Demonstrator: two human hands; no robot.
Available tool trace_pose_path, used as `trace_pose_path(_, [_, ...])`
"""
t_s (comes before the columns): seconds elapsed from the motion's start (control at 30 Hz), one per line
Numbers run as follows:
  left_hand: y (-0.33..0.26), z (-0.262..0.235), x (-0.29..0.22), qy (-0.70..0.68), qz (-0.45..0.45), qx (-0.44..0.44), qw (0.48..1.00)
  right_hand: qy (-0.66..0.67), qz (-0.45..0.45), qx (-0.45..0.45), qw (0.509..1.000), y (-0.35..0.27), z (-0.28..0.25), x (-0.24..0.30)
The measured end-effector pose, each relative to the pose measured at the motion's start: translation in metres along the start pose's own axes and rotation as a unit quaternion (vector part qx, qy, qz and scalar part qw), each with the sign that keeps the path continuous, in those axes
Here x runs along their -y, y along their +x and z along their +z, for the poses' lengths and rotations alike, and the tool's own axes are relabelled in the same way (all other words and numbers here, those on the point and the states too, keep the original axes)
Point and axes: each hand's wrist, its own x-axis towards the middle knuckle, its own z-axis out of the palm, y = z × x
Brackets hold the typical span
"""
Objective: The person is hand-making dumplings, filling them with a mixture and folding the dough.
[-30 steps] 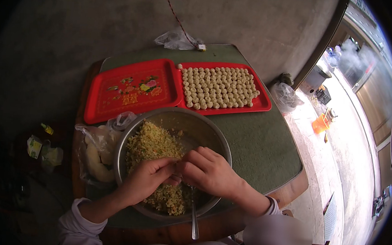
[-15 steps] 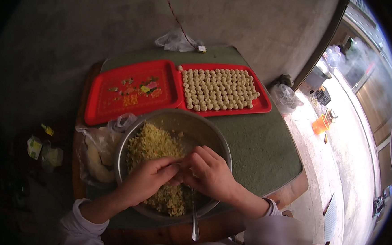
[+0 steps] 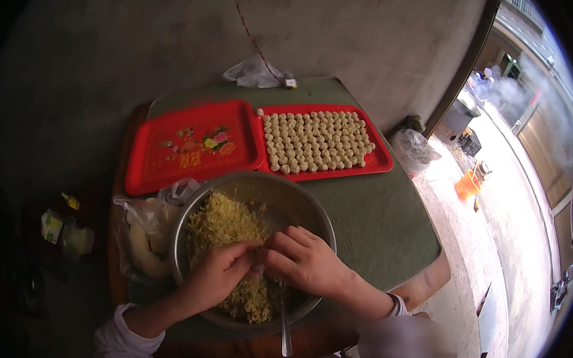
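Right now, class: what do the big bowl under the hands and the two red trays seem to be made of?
Bowl: looks like metal, likely stainless steel; grey, dull sheen, thin rim.
Red trays: empty tray and tray of pale balls look like moulded plastic; glossy, even colour, rounded raised edges, printed flowers on the empty one.

Two hands are showing over the table — the left hand [image 3: 218, 274] and the right hand [image 3: 304, 262], both reaching into one metal bowl [image 3: 311, 210]. One mound of yellow-green crumbly filling [image 3: 221, 224] is sitting in that bowl, and one spoon [image 3: 284, 326] is leaning at its near rim. Two red trays are lying side by side — one bare tray [image 3: 193, 147] and one tray of balls [image 3: 376, 159]. The pale balls [image 3: 315, 141] are lying in roughly eight or nine rows, too many and too small for an exact count. Three clear plastic bags are showing: one beside the bowl [image 3: 142, 229], one at the far edge [image 3: 253, 73], one off the right side [image 3: 412, 148].
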Motion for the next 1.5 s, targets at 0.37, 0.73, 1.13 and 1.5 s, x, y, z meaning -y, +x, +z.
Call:
trace_pose_path(0.37, [0.006,-0.003,-0.015,0.082,-0.005,0.032,0.996,0.006,0.05,-0.047,0.998,0.001,-0.003,0.003])
trace_pose_path(0.73, [0.008,0.016,-0.004,-0.179,-0.005,-0.044,0.983,0.088,0.138,-0.132,0.978,0.0,0.01,0.0])
trace_pose_path(1.13, [0.005,0.006,0.002,-0.115,-0.005,-0.012,0.993,-0.028,0.018,0.004,0.999,0.004,-0.014,-0.003])
trace_pose_path(1.5, [0.006,-0.003,-0.014,-0.025,-0.034,0.057,0.997,0.0,0.031,-0.014,0.999,0.004,-0.009,-0.002])
